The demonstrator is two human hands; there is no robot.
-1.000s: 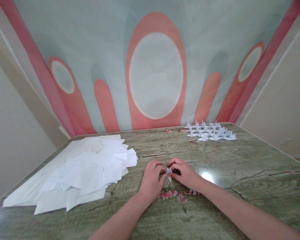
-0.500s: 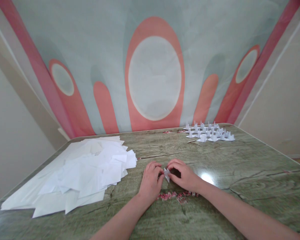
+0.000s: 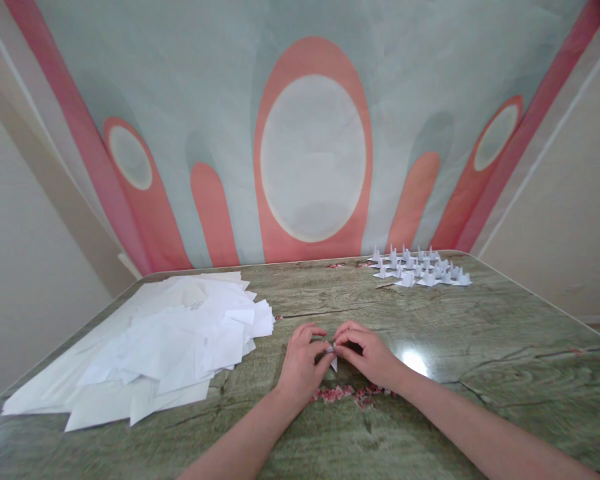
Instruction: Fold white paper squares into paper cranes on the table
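Note:
A small folded white paper (image 3: 335,364) is pinched between my two hands, just above the wood-patterned table (image 3: 400,433). My left hand (image 3: 306,360) grips its left side with thumb and fingers. From the right, my right hand (image 3: 361,350) holds its upper part in a thumb-and-finger pinch. Only a pointed tip of the paper shows below the fingers; most of its folds are hidden. Towards the back right stand several folded paper cranes (image 3: 429,275) in rows.
A broad pile of loose white paper sheets (image 3: 175,347) spreads over the table's left side. Behind the table rises a wall covering (image 3: 220,80) with coral and white rounded shapes. Red floral patterns (image 3: 345,393) mark the tabletop near my wrists.
My right fingers have closed in over the folded paper, so less of it shows between my hands. The view has shifted slightly. Pile and cranes stay as they were.

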